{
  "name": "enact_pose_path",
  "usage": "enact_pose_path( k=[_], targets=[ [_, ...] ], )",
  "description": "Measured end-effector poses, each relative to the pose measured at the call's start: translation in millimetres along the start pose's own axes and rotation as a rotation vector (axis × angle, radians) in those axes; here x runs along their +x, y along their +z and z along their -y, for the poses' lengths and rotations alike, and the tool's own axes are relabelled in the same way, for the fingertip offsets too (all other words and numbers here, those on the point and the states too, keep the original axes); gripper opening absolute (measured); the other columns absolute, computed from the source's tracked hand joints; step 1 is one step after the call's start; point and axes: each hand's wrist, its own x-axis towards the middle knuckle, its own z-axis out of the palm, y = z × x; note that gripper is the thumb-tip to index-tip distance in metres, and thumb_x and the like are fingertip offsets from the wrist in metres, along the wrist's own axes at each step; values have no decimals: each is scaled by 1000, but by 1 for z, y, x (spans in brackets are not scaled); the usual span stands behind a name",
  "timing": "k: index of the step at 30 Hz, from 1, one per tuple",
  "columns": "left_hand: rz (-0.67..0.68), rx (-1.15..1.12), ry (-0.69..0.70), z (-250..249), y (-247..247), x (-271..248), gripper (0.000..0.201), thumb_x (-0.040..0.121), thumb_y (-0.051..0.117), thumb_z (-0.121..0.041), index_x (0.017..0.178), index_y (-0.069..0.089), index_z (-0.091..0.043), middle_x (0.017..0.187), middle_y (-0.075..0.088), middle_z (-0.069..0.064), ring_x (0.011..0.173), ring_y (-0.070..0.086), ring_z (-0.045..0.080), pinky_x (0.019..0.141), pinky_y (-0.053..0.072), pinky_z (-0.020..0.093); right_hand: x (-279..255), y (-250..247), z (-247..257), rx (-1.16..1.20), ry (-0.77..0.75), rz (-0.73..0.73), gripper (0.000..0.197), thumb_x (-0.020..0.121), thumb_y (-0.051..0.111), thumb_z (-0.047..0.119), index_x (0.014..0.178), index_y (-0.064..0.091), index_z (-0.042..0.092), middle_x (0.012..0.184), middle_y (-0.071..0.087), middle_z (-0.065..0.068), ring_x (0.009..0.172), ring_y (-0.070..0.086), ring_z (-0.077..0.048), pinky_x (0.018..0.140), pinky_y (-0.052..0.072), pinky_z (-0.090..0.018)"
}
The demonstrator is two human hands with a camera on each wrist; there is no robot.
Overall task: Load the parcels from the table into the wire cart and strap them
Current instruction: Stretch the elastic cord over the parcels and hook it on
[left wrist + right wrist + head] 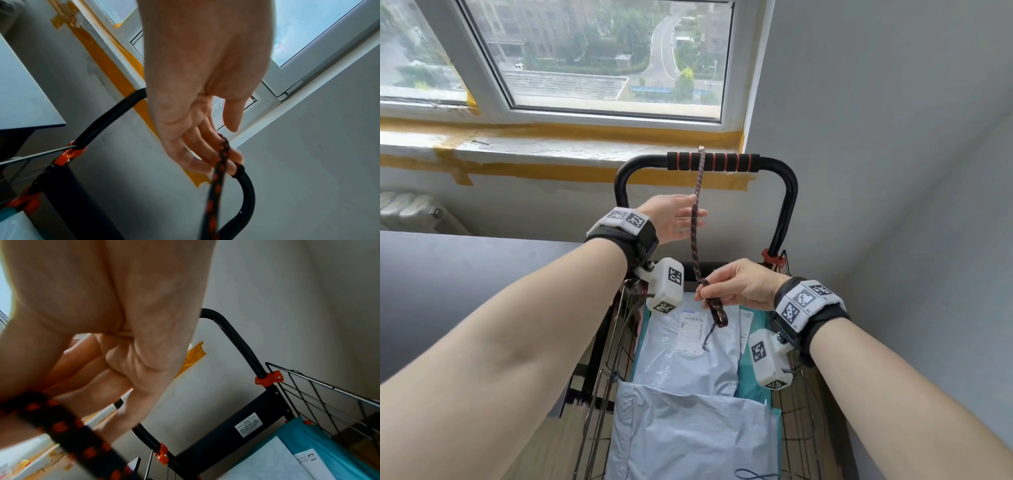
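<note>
A black wire cart stands below me with grey plastic parcels and a teal one inside. A black-and-red braided strap hangs taut from the cart's foam-gripped handle, hooked over the top. My left hand is open, its straight fingers touching the strap just below the handle. My right hand pinches the strap's knotted lower part above the parcels, and a loop dangles beneath it. In the right wrist view the strap runs under the curled fingers.
A dark table sits to the left of the cart. A windowsill with yellow tape runs behind the handle. A grey wall closes in on the right, a radiator at far left.
</note>
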Motion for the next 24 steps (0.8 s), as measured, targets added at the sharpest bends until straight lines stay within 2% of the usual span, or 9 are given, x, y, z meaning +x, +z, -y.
enact_pose_path(
  k=[2, 3, 5, 7, 10, 16, 20, 22, 24],
  targets=[
    [-85, 4, 65, 0, 4, 2, 35, 92, 60, -18, 125, 55, -7, 80, 63, 5, 76, 63, 18, 67, 54, 30, -4, -1, -4, -37, 33, 25, 10, 82, 65, -3, 89, 71, 1, 86, 73, -9, 78, 70, -17, 74, 56, -23],
    [-103, 35, 68, 1, 4, 2, 34, 91, 61, -15, 123, 56, -7, 77, 61, 5, 72, 62, 17, 65, 55, 29, -5, -2, -5, -47, 29, 10, 10, 82, 66, -2, 89, 71, 2, 89, 73, -10, 80, 69, -18, 78, 56, -25],
    [-101, 152, 18, 5, 3, -1, 29, 90, 62, -12, 118, 59, -6, 80, 64, 5, 75, 64, 18, 70, 54, 29, -6, -5, -5, -32, -24, -83, 12, 80, 67, -2, 91, 71, 2, 93, 71, -12, 83, 68, -19, 82, 57, -26],
    [-86, 256, -13, 11, -1, -5, 26, 89, 61, -10, 114, 62, -4, 85, 67, 6, 80, 66, 18, 74, 54, 28, -6, -6, -4, 27, -101, -204, 14, 80, 67, -4, 94, 69, 0, 94, 70, -13, 82, 68, -18, 81, 57, -24],
    [-99, 269, 20, 19, -8, -11, 23, 91, 58, -4, 112, 64, -4, 88, 68, 7, 79, 68, 17, 68, 56, 25, -2, -3, -2, 107, -181, -311, 14, 79, 68, -5, 92, 68, 1, 90, 70, -13, 77, 68, -16, 76, 57, -21],
    [-122, 236, 98, 15, -8, -16, 27, 91, 57, -1, 117, 59, -3, 93, 69, 13, 81, 71, 21, 70, 60, 28, 15, 6, 2, 153, -202, -446, 9, 81, 68, -2, 87, 67, 5, 80, 67, -8, 72, 65, -15, 71, 56, -25],
    [-96, 229, 75, -1, -6, -11, 34, 93, 53, -6, 126, 49, -15, 87, 66, 13, 79, 70, 27, 75, 58, 36, 25, 10, 6, 125, -202, -485, 13, 80, 68, -5, 92, 65, 0, 80, 67, -9, 70, 64, -15, 71, 56, -22],
    [-76, 230, 66, -10, -4, -6, 31, 95, 54, -16, 126, 50, -17, 82, 64, 11, 80, 70, 29, 76, 58, 37, 30, 8, 5, 101, -181, -502, 19, 79, 70, -3, 98, 66, -3, 83, 68, -10, 71, 65, -16, 74, 56, -25],
    [-52, 212, 80, -21, -3, 0, 29, 95, 54, -16, 124, 51, -14, 77, 63, 10, 81, 70, 29, 73, 58, 36, 35, 5, 5, 79, -171, -512, 19, 78, 72, -1, 96, 67, -2, 86, 69, -12, 73, 65, -17, 81, 55, -30]
  ],
)
